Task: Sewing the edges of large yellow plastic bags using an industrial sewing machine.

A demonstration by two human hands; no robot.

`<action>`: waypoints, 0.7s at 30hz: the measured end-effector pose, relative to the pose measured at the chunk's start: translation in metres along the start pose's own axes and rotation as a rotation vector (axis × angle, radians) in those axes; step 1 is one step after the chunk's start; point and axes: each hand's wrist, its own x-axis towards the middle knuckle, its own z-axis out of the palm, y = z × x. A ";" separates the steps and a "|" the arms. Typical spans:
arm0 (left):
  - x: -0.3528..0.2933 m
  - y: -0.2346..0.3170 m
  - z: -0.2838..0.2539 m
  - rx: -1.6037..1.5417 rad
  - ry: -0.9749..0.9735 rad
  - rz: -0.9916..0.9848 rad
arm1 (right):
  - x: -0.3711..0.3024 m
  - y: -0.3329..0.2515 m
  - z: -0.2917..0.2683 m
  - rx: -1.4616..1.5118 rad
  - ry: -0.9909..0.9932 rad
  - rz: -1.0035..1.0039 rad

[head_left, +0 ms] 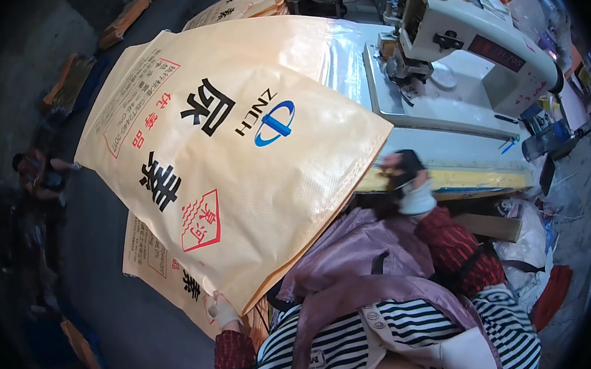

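Observation:
A large cream woven sack (288, 185) with black, red and blue print lies spread over the table's left part, its near side hanging toward my lap. My left hand (223, 311), in a pale covering with bare fingertips, pinches the sack's lower left edge. More printed sack material (150, 255) hangs beneath it. My right hand (407, 179) is just beyond the sack's right corner, over the table's yellow front edge. It is smeared by motion, with something dark across the fingers; whether it grips anything is unclear.
A white industrial sewing machine (464, 39) stands on the table (445, 146) at the right. Another stack of sacks (240, 5) is at the far side. A blue-handled tool (510, 145) lies near the machine. Another person (45, 176) is at the far left.

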 end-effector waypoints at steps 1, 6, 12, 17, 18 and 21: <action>0.002 -0.001 -0.002 0.051 -0.003 0.048 | 0.003 -0.002 -0.025 0.162 -0.041 0.142; 0.039 -0.034 -0.025 0.112 0.110 0.123 | 0.037 -0.045 -0.012 0.209 0.062 0.762; 0.017 0.004 -0.068 0.355 0.188 0.228 | 0.038 -0.031 0.034 -0.567 -0.572 0.493; 0.041 -0.104 -0.241 0.116 0.422 0.145 | -0.004 0.002 0.126 0.536 -0.818 1.330; 0.035 -0.113 -0.252 0.115 0.430 0.136 | -0.009 0.001 0.142 0.599 -0.768 1.383; 0.014 -0.118 -0.256 0.840 0.434 -0.017 | -0.019 0.000 0.198 0.236 -0.822 1.035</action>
